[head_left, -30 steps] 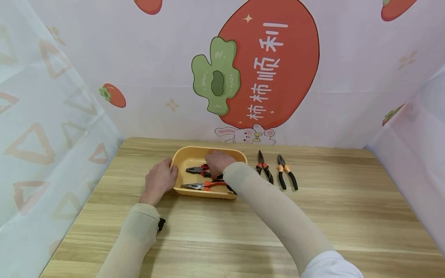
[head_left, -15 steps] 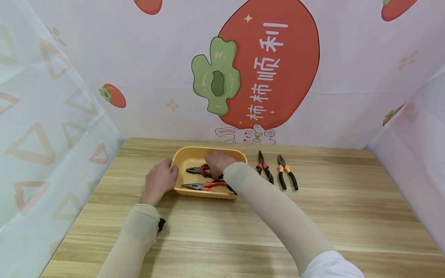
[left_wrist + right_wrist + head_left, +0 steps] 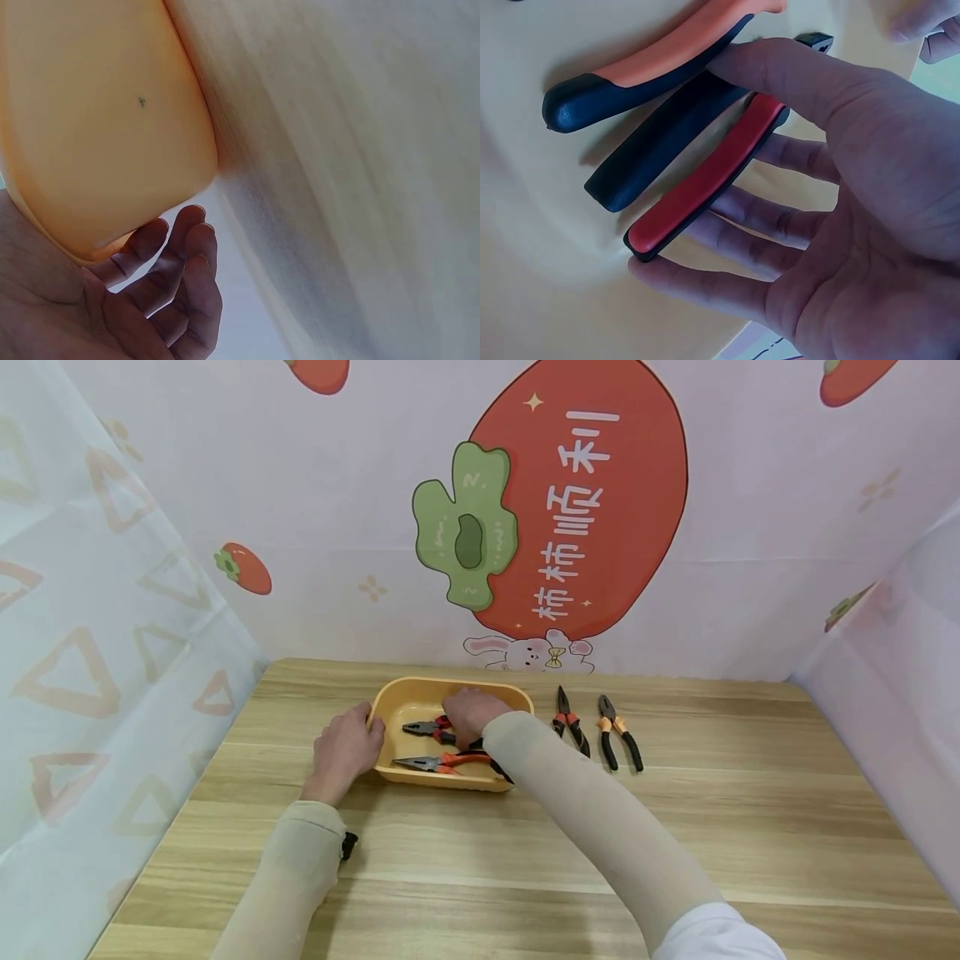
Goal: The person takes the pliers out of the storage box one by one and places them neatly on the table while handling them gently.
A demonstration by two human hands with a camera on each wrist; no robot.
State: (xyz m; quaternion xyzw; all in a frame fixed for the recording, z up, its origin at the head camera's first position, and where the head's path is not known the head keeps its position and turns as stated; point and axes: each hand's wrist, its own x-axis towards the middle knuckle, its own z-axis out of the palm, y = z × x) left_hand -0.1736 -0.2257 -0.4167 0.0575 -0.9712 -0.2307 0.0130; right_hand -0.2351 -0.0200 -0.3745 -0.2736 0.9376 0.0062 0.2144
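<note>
A yellow plastic bin (image 3: 435, 780) stands on the wooden table. My left hand (image 3: 347, 745) grips its left end wall, thumb over the rim and fingers curled outside, as the left wrist view shows on the bin's wall (image 3: 112, 127). Inside the bin, my right hand (image 3: 472, 712) holds red-and-black-handled pliers (image 3: 420, 727) with their jaws toward the left. In the right wrist view the thumb presses one handle and the fingers lie along the red handle (image 3: 705, 184). Orange-handled needle-nose pliers (image 3: 422, 763) lie beside them near the bin's front wall.
Right of the bin, red-and-black needle-nose pliers (image 3: 567, 718) and yellow-and-black combination pliers (image 3: 615, 727) lie on the tabletop (image 3: 675, 827), tips pointing away. A printed backdrop (image 3: 337, 610) rises behind the table. More printed cloth hangs at both sides.
</note>
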